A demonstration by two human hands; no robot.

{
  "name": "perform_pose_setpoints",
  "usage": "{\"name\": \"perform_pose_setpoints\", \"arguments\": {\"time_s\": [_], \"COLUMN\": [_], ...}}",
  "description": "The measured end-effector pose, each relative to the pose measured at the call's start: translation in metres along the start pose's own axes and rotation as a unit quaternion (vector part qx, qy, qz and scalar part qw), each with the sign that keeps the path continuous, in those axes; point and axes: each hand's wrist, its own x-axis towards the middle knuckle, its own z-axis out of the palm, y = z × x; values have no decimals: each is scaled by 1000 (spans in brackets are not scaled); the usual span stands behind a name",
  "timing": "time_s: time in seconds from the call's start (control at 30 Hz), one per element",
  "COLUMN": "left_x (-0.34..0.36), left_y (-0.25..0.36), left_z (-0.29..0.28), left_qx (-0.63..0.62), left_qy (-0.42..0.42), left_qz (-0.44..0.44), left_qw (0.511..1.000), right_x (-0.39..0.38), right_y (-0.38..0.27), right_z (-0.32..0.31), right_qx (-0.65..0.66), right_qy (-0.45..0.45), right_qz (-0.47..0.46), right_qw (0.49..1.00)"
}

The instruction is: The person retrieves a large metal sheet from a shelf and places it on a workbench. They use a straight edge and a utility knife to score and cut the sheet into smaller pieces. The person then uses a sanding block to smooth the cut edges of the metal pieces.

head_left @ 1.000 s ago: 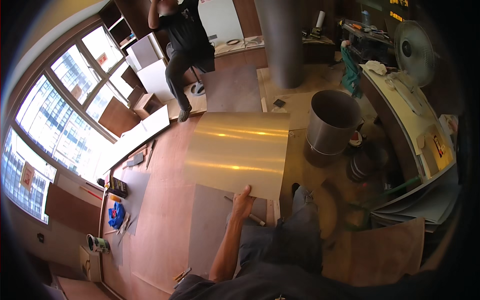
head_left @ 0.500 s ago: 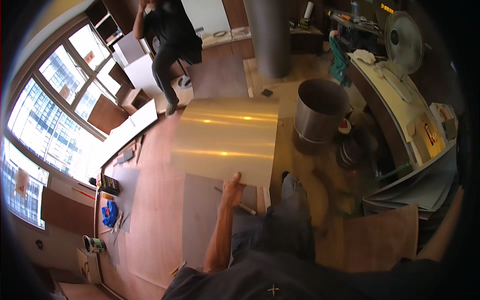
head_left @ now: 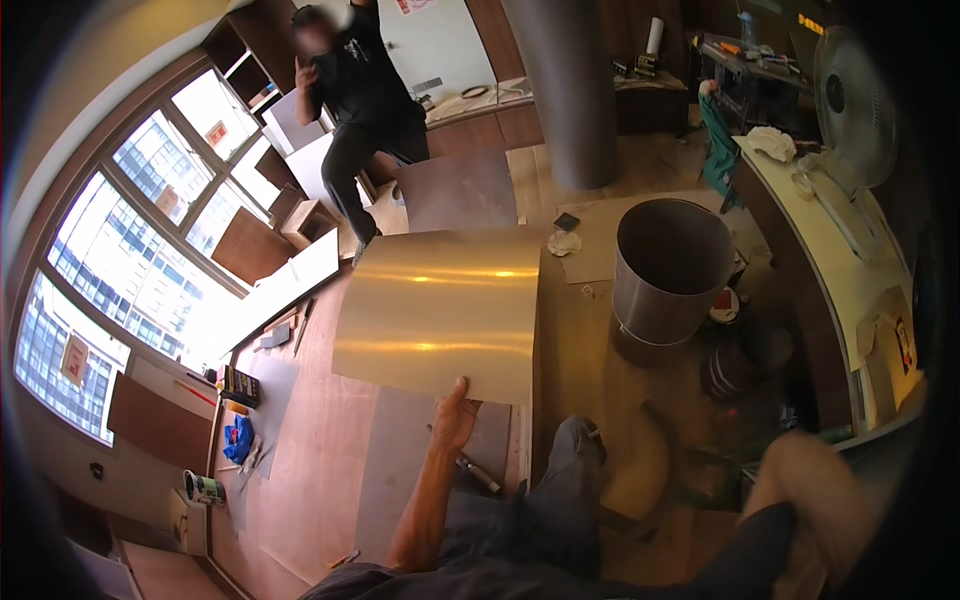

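My left hand (head_left: 455,415) pinches the near edge of a large, shiny gold-brown sheet (head_left: 435,320), with the thumb on top and the fingers underneath. The sheet lies roughly level over the reddish wood work surface (head_left: 310,450). Below my left hand is a darker flat sheet (head_left: 400,440), and on it rests a tool with a pale stick-like handle (head_left: 478,474). My bent right arm (head_left: 800,480) shows at the lower right. The right hand itself cannot be made out.
Another person (head_left: 365,110) stands beyond the sheet with one leg forward. A large metal cylinder (head_left: 665,300) stands on the floor to the right, near a counter with a fan (head_left: 850,110). Along the left edge lie a blue bundle (head_left: 238,438) and a tin can (head_left: 203,487).
The head view has shifted. My right arm has bent, bringing its elbow into view at the lower right. My left hand keeps its grip on the sheet. The other person's raised hand now shows.
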Motion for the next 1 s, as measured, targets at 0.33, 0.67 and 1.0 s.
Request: {"name": "perform_pose_setpoints", "arguments": {"time_s": [0.33,0.67,1.0], "left_x": [142,228,268], "left_y": [-1,19,47], "left_z": [148,236,242], "left_qx": [-31,-132,-179], "left_qy": [32,88,113], "left_qz": [3,-68,-17], "left_qw": [999,985,977], "right_x": [-373,-271,-64], "right_y": [191,309,402], "right_z": [37,19,144], "right_qx": [21,-53,-13], "right_qy": [1,-233,-213], "right_qz": [779,705,603], "right_qw": [626,668,769]}}
